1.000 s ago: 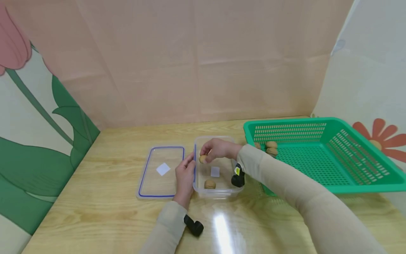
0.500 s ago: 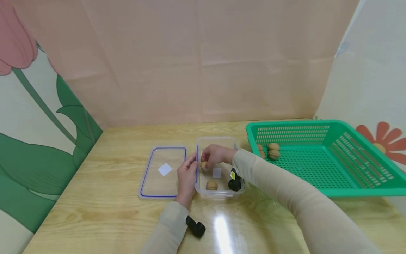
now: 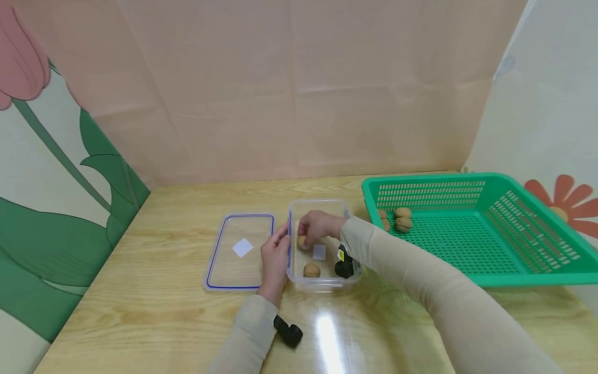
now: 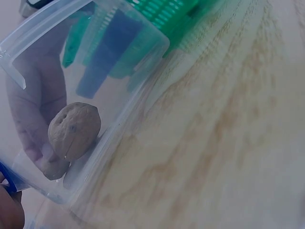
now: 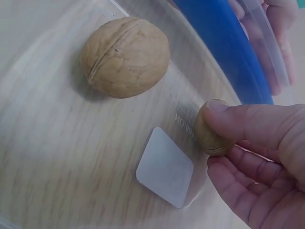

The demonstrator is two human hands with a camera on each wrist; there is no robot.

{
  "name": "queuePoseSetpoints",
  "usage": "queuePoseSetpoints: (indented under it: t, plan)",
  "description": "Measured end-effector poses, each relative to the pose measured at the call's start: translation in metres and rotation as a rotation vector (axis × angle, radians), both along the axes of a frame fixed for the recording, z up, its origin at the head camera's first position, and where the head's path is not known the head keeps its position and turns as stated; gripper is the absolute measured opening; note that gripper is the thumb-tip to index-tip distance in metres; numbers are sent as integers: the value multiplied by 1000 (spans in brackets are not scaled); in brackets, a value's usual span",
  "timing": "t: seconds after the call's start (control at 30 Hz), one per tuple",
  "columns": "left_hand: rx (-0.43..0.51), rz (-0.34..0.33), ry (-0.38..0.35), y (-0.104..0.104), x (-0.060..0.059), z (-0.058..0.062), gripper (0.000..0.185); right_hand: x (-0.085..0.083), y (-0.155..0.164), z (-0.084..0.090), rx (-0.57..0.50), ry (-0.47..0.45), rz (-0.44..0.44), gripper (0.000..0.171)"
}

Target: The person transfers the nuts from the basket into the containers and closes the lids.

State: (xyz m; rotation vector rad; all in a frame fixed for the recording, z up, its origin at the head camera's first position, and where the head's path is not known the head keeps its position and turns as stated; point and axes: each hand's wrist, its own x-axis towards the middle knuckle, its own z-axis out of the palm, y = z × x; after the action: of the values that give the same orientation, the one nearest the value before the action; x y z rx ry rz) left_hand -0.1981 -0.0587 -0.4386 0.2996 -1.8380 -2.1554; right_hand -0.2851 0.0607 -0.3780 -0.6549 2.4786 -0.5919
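Observation:
A clear plastic container (image 3: 322,203) stands on the wooden table. My right hand (image 3: 314,228) reaches into it and pinches a walnut (image 3: 302,242) between thumb and fingers, low by the left wall. The right wrist view shows that walnut (image 5: 209,129) in my right hand (image 5: 220,143), just above the floor beside a white sticker (image 5: 164,167). Another walnut (image 3: 311,270) (image 5: 125,56) lies loose on the container floor, and it shows through the wall (image 4: 74,129). My left hand (image 3: 275,259) rests with straight fingers against the outside of the container's left wall.
The container's blue-rimmed lid (image 3: 240,249) lies flat just left of my left hand. At the right stands a green perforated basket (image 3: 467,228) holding three walnuts (image 3: 402,218) in its far left corner. Paper walls close in the table at the back and sides.
My right hand has lowered the walnut deeper into the container, close to its floor. The left hand has stayed against the left wall.

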Motion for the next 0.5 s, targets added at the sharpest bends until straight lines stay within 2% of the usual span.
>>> queuePoseSetpoints:
  t: [0.17,0.33,0.5]
  plan:
    - [3,-6,2,0,0,1,33,-2,0,6,15,8,-35,34]
    - [-8,-7,-4,0,0,3,33,-6,6,19,-59,-10,-109,44]
    - [-3,-2,-11,1,1,2,33,-11,16,33,-150,-9,-134,39]
